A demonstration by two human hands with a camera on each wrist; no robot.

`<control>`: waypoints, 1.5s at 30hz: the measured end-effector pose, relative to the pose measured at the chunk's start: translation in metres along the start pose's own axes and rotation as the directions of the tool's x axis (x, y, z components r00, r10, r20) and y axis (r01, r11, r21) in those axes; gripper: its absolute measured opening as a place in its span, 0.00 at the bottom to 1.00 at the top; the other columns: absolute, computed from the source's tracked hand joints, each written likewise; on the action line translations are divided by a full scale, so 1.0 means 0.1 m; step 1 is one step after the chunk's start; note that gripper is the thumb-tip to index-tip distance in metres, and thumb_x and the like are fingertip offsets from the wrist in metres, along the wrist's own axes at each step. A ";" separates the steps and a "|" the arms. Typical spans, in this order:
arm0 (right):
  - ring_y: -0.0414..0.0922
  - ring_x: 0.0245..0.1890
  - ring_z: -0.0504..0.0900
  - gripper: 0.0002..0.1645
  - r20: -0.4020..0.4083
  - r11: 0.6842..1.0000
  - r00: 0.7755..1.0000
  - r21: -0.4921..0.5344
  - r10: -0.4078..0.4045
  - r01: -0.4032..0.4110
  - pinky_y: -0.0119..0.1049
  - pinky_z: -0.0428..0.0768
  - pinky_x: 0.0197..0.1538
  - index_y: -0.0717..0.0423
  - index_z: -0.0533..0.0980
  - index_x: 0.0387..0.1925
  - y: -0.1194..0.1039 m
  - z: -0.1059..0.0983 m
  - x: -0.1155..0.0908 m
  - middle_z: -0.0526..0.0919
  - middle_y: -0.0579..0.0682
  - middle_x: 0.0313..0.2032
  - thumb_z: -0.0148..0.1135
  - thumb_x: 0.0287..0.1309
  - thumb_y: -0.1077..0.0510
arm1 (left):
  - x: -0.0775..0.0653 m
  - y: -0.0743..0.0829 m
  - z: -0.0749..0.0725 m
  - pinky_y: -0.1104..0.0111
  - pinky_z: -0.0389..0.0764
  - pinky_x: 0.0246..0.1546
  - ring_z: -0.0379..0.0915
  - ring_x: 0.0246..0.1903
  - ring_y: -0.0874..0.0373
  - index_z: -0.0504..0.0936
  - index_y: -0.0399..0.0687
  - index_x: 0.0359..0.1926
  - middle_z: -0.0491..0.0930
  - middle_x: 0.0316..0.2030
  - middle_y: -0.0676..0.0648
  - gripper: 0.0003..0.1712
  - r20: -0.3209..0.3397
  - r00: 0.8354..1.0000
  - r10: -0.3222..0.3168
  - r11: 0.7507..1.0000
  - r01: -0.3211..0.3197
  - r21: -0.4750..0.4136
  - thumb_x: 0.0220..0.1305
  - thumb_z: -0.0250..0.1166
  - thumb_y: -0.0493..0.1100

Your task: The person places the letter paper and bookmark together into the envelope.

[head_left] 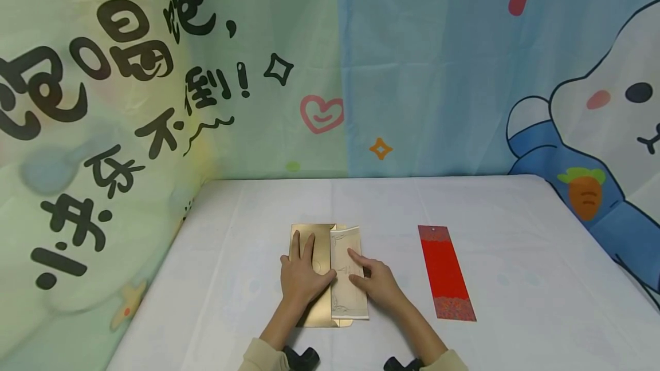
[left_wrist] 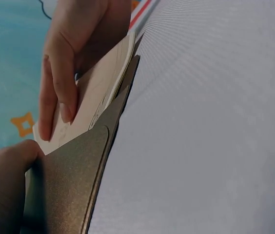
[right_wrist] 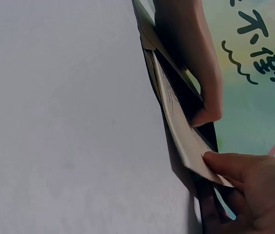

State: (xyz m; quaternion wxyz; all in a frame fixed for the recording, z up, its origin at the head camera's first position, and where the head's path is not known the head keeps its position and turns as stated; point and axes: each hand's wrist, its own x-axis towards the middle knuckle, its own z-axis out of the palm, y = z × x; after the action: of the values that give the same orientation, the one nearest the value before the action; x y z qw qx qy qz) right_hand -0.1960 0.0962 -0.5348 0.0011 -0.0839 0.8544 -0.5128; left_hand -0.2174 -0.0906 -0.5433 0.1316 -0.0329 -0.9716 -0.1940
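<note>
A gold envelope (head_left: 321, 302) lies on the table with its open side to the right. Several cream printed papers (head_left: 348, 296), stacked and with scrollwork at the corners, stick out of that side. My left hand (head_left: 304, 279) presses on the envelope with spread fingers, its thumb at the opening's edge. My right hand (head_left: 378, 285) pinches the papers by their right edge. In the right wrist view, the right thumb (right_wrist: 230, 163) lies on top of the papers and the fingers are underneath. The left wrist view shows the papers' inner part hidden behind the envelope's front (left_wrist: 74, 180).
A red paper strip (head_left: 446, 273) with a small hole at its top and a patterned lower end lies to the right. A white cloth (head_left: 247, 216) covers the table. Printed cloth walls (head_left: 438, 73) stand behind and to the left.
</note>
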 end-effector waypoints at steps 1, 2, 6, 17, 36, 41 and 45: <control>0.48 0.50 0.74 0.34 -0.004 1.000 1.000 -0.025 -0.006 0.005 0.45 0.72 0.50 0.51 0.71 0.60 -0.01 0.01 0.00 0.76 0.59 0.52 0.66 0.48 0.63 | 0.00 0.00 0.00 0.64 0.65 0.26 0.62 0.32 0.44 0.62 0.57 0.67 0.50 0.69 0.42 0.51 0.001 1.000 -0.001 1.000 0.001 0.000 0.37 0.59 0.66; 0.49 0.48 0.74 0.34 -0.008 0.999 1.000 -0.046 -0.009 0.009 0.46 0.71 0.50 0.50 0.71 0.60 -0.01 0.02 0.00 0.78 0.60 0.49 0.66 0.48 0.63 | 0.00 0.00 0.00 0.64 0.66 0.26 0.62 0.32 0.44 0.62 0.56 0.67 0.50 0.69 0.42 0.52 0.000 1.000 -0.001 1.000 0.001 0.001 0.37 0.59 0.66; 0.43 0.36 0.71 0.37 -0.005 0.994 1.000 -0.105 -0.025 0.024 0.41 0.71 0.41 0.48 0.70 0.61 -0.03 0.03 0.00 0.78 0.53 0.39 0.68 0.46 0.63 | 0.00 0.00 -0.01 0.64 0.66 0.25 0.63 0.32 0.44 0.63 0.56 0.67 0.51 0.68 0.42 0.52 -0.002 1.000 -0.001 1.000 0.001 0.003 0.35 0.60 0.66; 0.46 0.49 0.69 0.51 0.135 0.967 0.986 -0.225 -0.093 0.122 0.47 0.67 0.53 0.50 0.64 0.65 -0.01 -0.10 0.01 0.72 0.51 0.59 0.75 0.35 0.57 | -0.01 -0.02 0.00 0.66 0.63 0.24 0.61 0.30 0.46 0.62 0.56 0.67 0.50 0.69 0.42 0.52 -0.003 1.000 -0.004 1.000 0.004 0.006 0.35 0.60 0.66; 0.46 0.50 0.66 0.54 0.211 0.944 0.970 -0.279 -0.119 0.176 0.49 0.66 0.53 0.50 0.63 0.66 0.01 -0.10 0.05 0.73 0.48 0.58 0.76 0.33 0.51 | 0.00 -0.03 0.01 0.64 0.66 0.26 0.63 0.32 0.44 0.62 0.57 0.67 0.50 0.68 0.42 0.52 -0.007 1.000 0.005 1.000 -0.005 0.017 0.36 0.60 0.67; 0.48 0.51 0.65 0.54 0.217 0.931 0.968 -0.312 -0.123 0.188 0.50 0.66 0.51 0.48 0.63 0.66 -0.02 -0.07 0.07 0.73 0.47 0.58 0.75 0.34 0.46 | -0.02 -0.02 0.01 0.65 0.65 0.24 0.62 0.31 0.45 0.64 0.55 0.66 0.52 0.68 0.41 0.52 -0.041 0.999 0.023 1.000 -0.022 0.012 0.36 0.61 0.66; 0.48 0.50 0.65 0.53 0.215 0.918 0.968 -0.342 -0.131 0.200 0.50 0.66 0.50 0.46 0.63 0.66 -0.04 -0.06 0.08 0.73 0.47 0.57 0.74 0.35 0.43 | -0.01 -0.03 0.03 0.65 0.65 0.22 0.62 0.30 0.45 0.65 0.53 0.65 0.54 0.67 0.40 0.51 -0.070 0.997 0.038 0.999 -0.038 0.011 0.35 0.62 0.66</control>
State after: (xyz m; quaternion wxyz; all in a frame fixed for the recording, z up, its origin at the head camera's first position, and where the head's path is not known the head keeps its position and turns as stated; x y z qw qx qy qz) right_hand -0.2035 0.0987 -0.5280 0.0228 -0.2026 0.9197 -0.3354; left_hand -0.2175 -0.0922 -0.5473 0.1695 -0.0439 -0.9665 -0.1876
